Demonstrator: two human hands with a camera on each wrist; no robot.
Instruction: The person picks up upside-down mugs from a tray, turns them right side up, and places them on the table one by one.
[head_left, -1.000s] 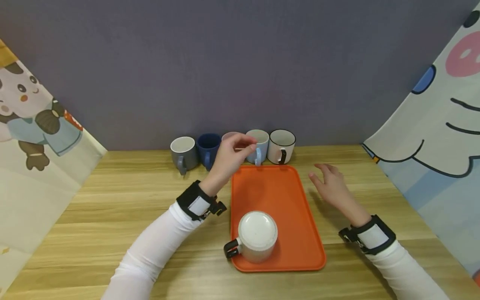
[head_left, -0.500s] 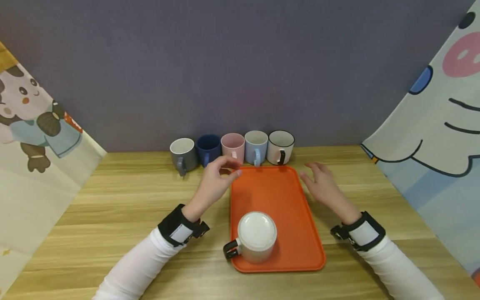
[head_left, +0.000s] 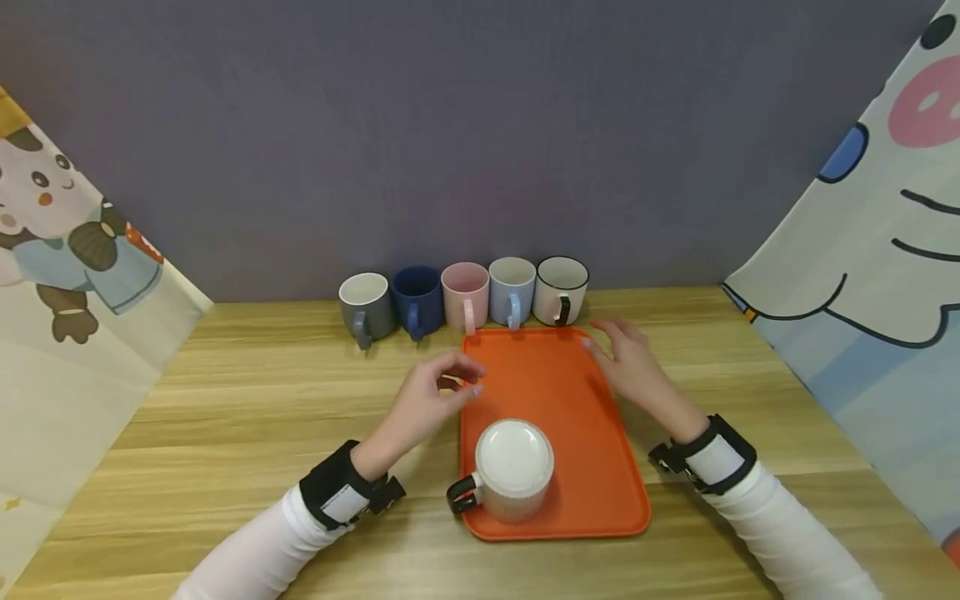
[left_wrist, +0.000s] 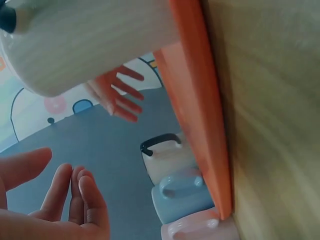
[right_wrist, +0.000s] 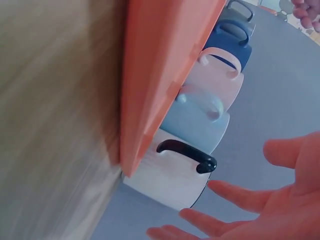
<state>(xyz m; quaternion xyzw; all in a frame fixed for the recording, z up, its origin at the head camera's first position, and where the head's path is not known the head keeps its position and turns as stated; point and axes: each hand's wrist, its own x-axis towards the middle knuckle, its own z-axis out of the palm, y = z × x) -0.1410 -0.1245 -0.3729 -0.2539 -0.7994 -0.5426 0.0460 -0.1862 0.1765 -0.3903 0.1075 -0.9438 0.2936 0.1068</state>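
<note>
An orange tray [head_left: 570,450] lies on the wooden table. Upside down at its near left stands a white mug [head_left: 514,458], its black handle jutting past the tray's left edge. My left hand [head_left: 431,396] hovers by the tray's left side, fingers loosely bent and holding nothing. Over the far right corner of the tray is my right hand [head_left: 630,362], empty, its fingers spread in the right wrist view. Nearest to it is an upright white mug [head_left: 562,292] with a black rim and black handle.
Along the grey back wall, left of that mug, stand a grey mug [head_left: 367,307], a dark blue mug [head_left: 417,300], a pink mug [head_left: 465,293] and a light blue mug [head_left: 512,289], all upright with handles toward me. Cartoon-printed cloths [head_left: 97,333] hang on both sides.
My left hand has drawn back from in front of the pink mug, toward me and slightly left. My right hand has shifted left to the tray's edge. The mugs and tray stay put.
</note>
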